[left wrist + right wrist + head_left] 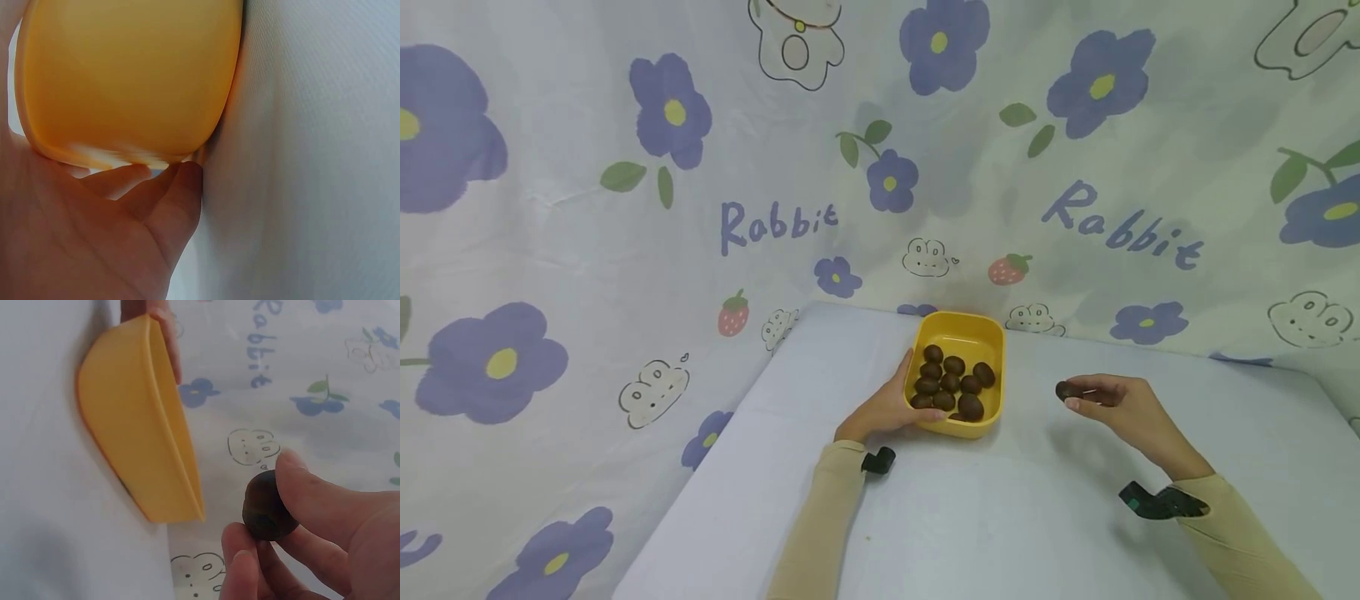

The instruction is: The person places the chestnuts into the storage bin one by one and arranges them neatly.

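Note:
A yellow plastic box [967,327] stands on the white table with several dark brown, egg-shaped fruits [954,365] inside; their exact kind is unclear. My left hand [886,407] grips the box at its near left side, the thumb over the rim. In the left wrist view, its fingers [181,194] lie against the outside of the yellow wall [131,75]. To the right of the box and apart from it, my right hand [1123,404] pinches one dark brown fruit [267,509] between thumb and fingertips, above the table.
White cloth covers the table [955,517]. Behind it hangs a curtain [925,200] printed with purple flowers, rabbits and lettering. Small black cameras sit on the left wrist [878,461] and the right wrist [1161,502].

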Demonstrator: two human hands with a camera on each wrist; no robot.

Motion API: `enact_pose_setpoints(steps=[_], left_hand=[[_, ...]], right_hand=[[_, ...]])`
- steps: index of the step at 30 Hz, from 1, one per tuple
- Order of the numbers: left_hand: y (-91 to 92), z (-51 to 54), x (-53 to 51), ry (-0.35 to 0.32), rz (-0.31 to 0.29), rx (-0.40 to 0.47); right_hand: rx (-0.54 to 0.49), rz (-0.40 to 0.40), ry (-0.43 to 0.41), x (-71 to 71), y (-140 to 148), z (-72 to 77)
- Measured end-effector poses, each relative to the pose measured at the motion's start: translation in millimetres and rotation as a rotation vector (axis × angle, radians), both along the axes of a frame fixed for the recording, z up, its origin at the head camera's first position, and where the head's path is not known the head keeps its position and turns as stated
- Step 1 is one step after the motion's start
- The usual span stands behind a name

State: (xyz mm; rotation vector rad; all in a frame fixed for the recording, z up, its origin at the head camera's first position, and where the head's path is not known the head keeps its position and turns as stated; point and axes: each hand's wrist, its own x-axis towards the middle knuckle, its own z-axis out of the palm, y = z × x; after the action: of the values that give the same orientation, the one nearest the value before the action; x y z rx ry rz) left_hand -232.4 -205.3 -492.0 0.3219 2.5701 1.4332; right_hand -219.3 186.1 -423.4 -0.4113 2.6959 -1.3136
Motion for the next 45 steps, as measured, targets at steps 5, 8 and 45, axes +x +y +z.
enact_pose_setpoints(steps=[5,8,45], left_hand=[[-0.8,0.5,-0.3,-0.01,0.003,-0.007],[-1.1,1.2,0.0,-0.011,0.004,-0.004],[0.3,3.8,2.0,-0.044,0.021,0.006]], right_hand=[[-0.005,-0.029,-0.026,-18.2,-11.5,6.8],[-0.041,-0.029,-0.044,-29.8,-17.5,10.8],[-0.11,-0.064,-0.082,-124.8,-87.7,-17.5]])
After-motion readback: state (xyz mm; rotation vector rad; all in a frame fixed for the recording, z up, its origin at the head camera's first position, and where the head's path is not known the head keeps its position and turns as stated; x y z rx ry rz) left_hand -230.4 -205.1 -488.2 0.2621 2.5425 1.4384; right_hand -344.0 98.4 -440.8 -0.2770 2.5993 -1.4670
